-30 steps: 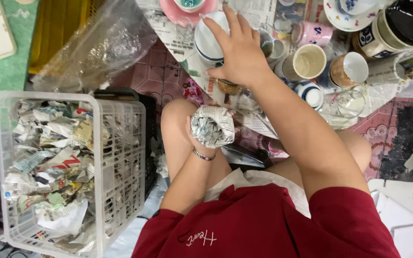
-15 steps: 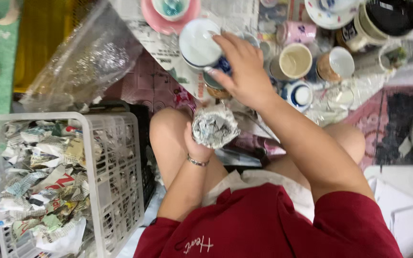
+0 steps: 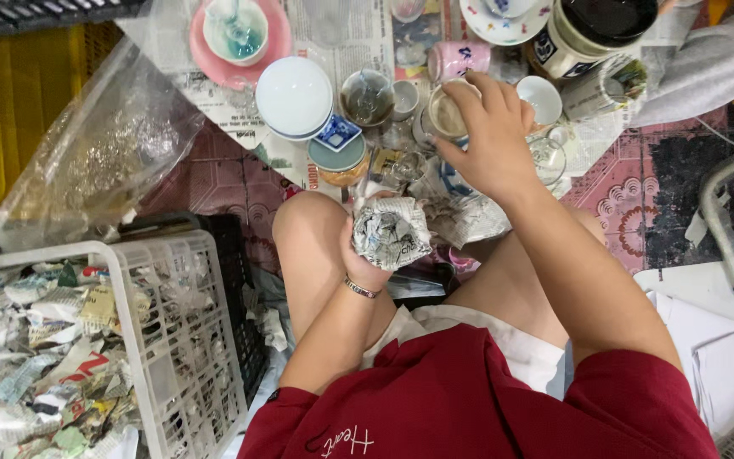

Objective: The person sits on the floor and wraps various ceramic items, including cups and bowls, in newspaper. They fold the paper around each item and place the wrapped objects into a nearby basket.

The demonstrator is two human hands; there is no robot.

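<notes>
Head view, looking straight down: the right hand [image 3: 488, 136] reaches forward with its fingers [image 3: 460, 95] curled down over the rim of a small cup [image 3: 448, 110], gripping it from above, though the hand covers most of the cup, so how firmly it is held is hard to say. The left hand [image 3: 367, 255] sits nearer the body, fingers closed around a newspaper-wrapped bundle [image 3: 390, 231] that rests just above the bent knee. Crowded right beside the right fingers stand a white cup [image 3: 542, 97] on their far side, a pink mug lying on its side [image 3: 460, 59] just beyond, and a clear glass [image 3: 547, 157] partly under the wrist. To the left of those fingers are a small white cup [image 3: 403, 95], a dark glass bowl [image 3: 365, 95], a blue-patterned square dish [image 3: 338, 133], a lidded jar [image 3: 339, 161] and an upturned white bowl [image 3: 294, 95]. Farther out lie a pink saucer with a cup on it [image 3: 239, 34], a large dark-lidded jar [image 3: 588, 30] and a patterned plate [image 3: 503, 21], all on spread newspaper [image 3: 358, 34]. Crumpled paper [image 3: 460, 217] lies between the two hands. Well to the left of the left hand are a clear plastic bag [image 3: 95, 153] and a white plastic basket [image 3: 184, 340] filled with paper-wrapped bundles.
</notes>
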